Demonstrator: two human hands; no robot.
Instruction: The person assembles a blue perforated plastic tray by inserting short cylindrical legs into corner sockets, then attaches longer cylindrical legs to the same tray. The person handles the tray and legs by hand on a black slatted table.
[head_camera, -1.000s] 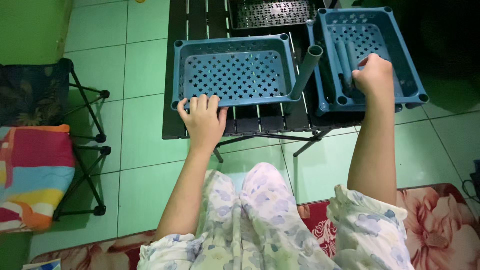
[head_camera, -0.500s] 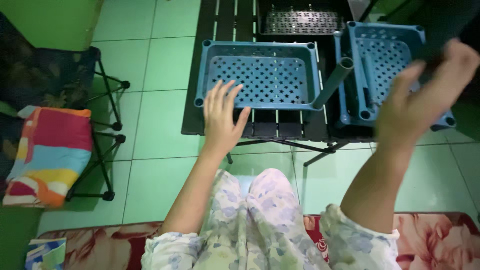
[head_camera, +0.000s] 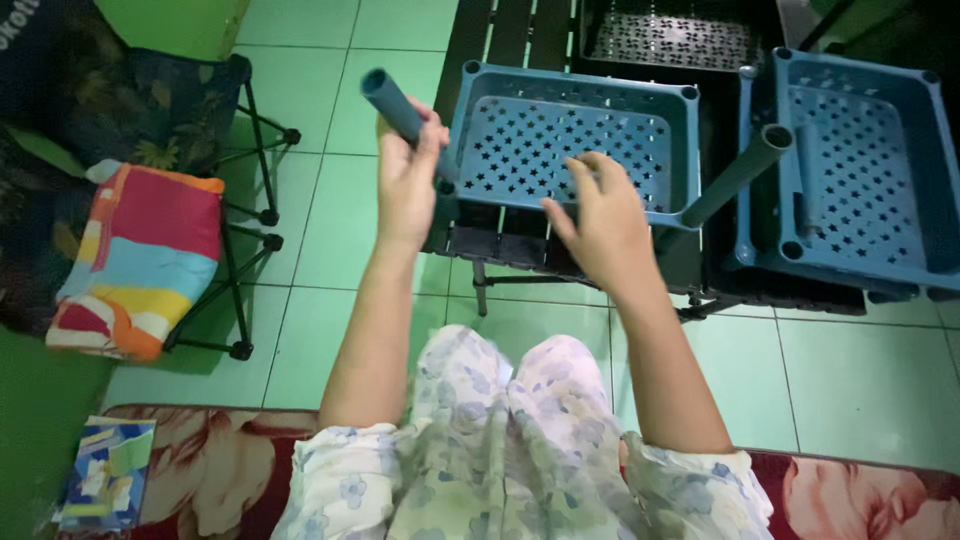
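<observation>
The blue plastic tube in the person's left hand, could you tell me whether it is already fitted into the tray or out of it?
Out. The left hand grips the blue plastic tube slanted in the air, beside the blue star-perforated plastic tray.

Both bare forearms reach forward from the lap, elbows bent, sleeves pushed up near the elbows. The left hand (head_camera: 405, 180) is raised with its back to the camera, wrist straight, fingers and thumb curled in a closed grip. The right hand (head_camera: 600, 220) lies lower and further right, palm down, fingers loosely spread and slightly bent, gripping nothing, wrist angled a little inward.
</observation>
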